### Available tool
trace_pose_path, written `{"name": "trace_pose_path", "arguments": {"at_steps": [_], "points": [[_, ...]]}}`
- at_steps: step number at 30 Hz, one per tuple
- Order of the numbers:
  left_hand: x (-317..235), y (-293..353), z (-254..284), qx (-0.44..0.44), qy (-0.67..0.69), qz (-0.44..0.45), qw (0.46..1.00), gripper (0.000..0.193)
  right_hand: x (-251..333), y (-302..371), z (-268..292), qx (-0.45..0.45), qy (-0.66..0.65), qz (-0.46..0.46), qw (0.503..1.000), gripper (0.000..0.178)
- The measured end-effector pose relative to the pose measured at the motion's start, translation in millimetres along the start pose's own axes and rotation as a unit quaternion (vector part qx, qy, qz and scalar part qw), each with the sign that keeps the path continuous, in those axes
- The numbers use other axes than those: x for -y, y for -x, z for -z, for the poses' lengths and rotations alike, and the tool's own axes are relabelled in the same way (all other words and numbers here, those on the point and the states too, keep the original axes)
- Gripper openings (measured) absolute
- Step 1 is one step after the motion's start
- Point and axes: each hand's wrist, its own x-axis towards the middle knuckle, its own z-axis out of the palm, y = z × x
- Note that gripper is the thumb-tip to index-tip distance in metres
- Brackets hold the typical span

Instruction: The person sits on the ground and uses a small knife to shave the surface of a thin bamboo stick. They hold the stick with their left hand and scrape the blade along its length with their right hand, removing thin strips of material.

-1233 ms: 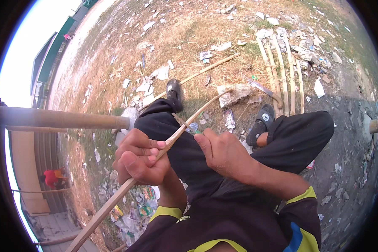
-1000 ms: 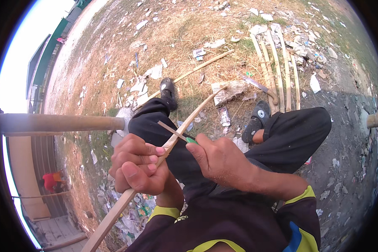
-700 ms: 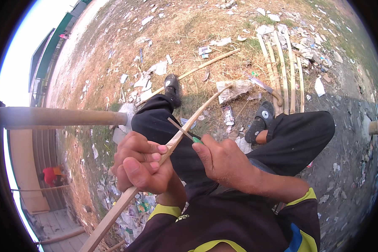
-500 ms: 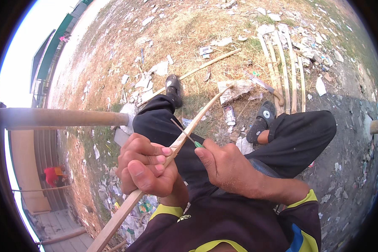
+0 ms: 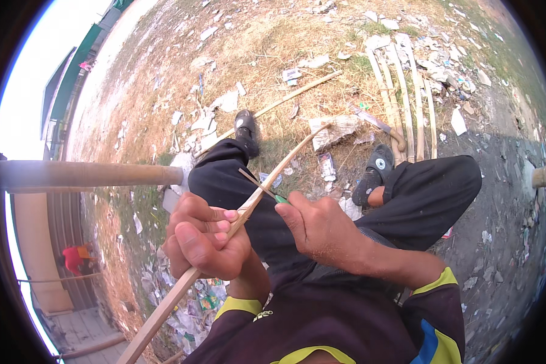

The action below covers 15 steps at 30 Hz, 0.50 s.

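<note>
A long, pale wooden stick (image 5: 156,320) runs slantwise across my lap, narrowing to a thin far tip. My left hand (image 5: 206,236) is closed around its middle. In my right hand (image 5: 327,230) I grip a small knife by its green handle (image 5: 281,199), thumb along the near side. The knife's thin blade (image 5: 252,181) lies across the stick just beyond my left fingers and points up and left. The rest of the handle is hidden in my palm.
Several split bamboo strips (image 5: 408,103) lie ahead to the right, beside a blade with a curved wooden handle (image 5: 398,141). Another pole (image 5: 300,91) lies beyond my shoe (image 5: 246,128). A thick bamboo post (image 5: 91,175) juts in from the left. Paper scraps litter the ground.
Both hands, the stick and the knife have shifted slightly left in view, as has the whole scene. The knife blade sits a little lower against the stick. Both grips stay the same.
</note>
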Motion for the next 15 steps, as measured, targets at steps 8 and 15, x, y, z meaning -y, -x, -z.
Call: {"name": "trace_pose_path", "arguments": {"at_steps": [8, 15], "points": [[-6, -1, -6, 0.025, -0.195, -0.053, 0.979, 0.019, 1, -5, 7, 0.001, 0.024, 0.0, 1.0, 0.032], [-5, 3, -4, 0.022, -0.228, -0.056, 0.972, 0.014, 19, 3, 3, -0.008, -0.05, 0.026, 0.998, 0.036]]}}
